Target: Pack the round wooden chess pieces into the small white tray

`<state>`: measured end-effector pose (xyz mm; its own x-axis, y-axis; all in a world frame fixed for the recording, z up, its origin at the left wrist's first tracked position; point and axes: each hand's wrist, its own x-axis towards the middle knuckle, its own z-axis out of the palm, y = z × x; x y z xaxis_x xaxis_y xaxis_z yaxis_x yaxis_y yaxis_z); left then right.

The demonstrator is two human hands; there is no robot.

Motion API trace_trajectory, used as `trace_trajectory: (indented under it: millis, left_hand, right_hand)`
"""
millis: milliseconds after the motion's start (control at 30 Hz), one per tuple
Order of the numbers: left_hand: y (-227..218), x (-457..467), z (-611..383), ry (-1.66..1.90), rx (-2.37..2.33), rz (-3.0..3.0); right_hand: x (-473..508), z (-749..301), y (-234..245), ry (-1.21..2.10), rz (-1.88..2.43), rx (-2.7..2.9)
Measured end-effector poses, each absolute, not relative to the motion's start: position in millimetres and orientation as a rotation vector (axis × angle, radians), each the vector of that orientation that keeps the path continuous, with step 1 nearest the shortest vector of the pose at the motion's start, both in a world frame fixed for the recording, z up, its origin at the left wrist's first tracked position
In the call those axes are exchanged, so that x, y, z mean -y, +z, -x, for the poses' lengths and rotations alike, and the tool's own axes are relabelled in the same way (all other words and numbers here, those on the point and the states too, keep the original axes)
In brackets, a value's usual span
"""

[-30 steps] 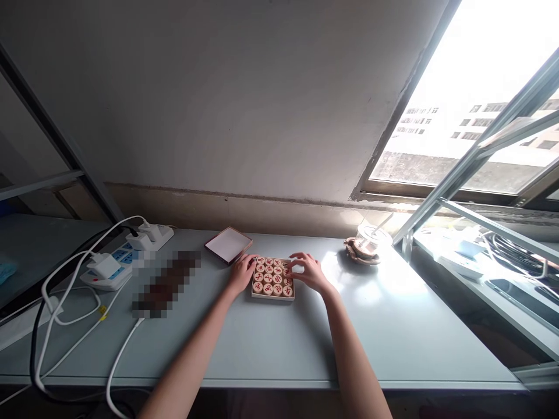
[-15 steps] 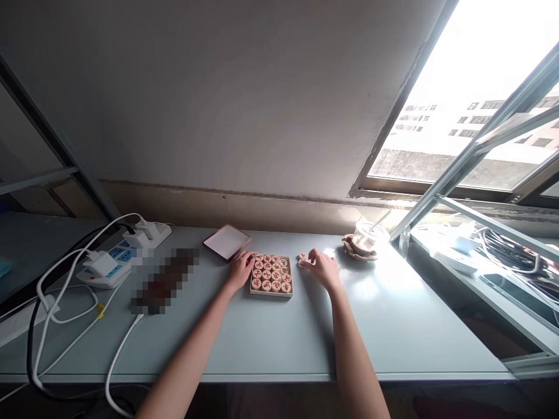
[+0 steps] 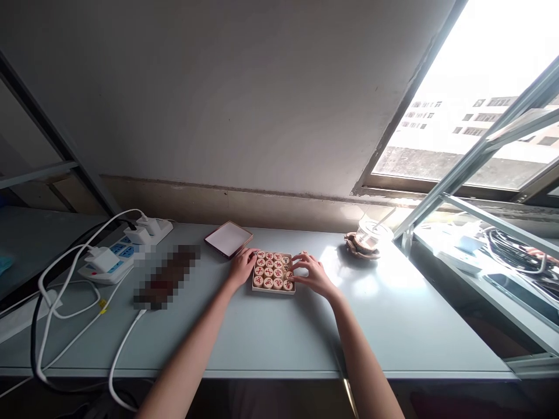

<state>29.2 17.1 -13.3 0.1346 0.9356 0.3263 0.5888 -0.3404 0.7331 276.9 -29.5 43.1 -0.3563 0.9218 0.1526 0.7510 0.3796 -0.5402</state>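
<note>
A shallow open box holds rows of round wooden Chinese chess pieces with red characters. My left hand grips the box at its left side, fingers curled against the edge. My right hand is at the right edge, its thumb and fingertips closed around a Chinese chess piece over the right column. Part of that piece is hidden by the fingers. Just behind the right hand, another loose piece shows only in part.
The box lid lies upturned behind my left hand. A lidded plastic cup stands on a brown carved tray at the back right. Power strips and cables spread over the left. A blurred dark object lies near them.
My right hand has moved left and toward me, from the loose pieces to the box's right column. One of the two loose pieces no longer shows beside the box. My left hand stays put.
</note>
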Motion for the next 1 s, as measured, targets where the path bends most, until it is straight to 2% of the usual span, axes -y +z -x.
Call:
trace_trajectory:
  millis: [200,300,367,433,533,700,1000]
  left_hand:
    - [-11.8,-16.6,-29.3,1.063,-1.462,-1.998]
    - [-10.3,-15.8,-29.5,1.059,-1.469,-1.994]
    - [-10.1,-15.6,-29.6,1.062,-1.468,-1.994]
    - [-10.5,-15.7,-29.6,1.063,-1.465,-1.990]
    - [-11.8,-16.1,-29.4,1.063,-1.466,-1.987]
    - [-11.9,-16.4,-29.4,1.074,-1.466,-1.999]
    - [-13.6,-17.2,-28.7,1.079,-1.449,-2.005]
  right_hand:
    - [26.4,-286.4,43.2,0.826,1.292,1.969]
    - [26.2,-297.0,40.6,0.931,1.349,1.907]
    - [26.7,-302.0,37.3,0.793,1.557,1.928]
    - [27.7,-302.3,35.2,0.506,1.766,1.939]
    - [30.0,-293.9,37.2,0.240,1.746,1.979]
    - [34.7,-274.4,45.3,0.601,1.333,2.294]
    - [36.1,-286.9,50.5,0.884,1.267,2.076]
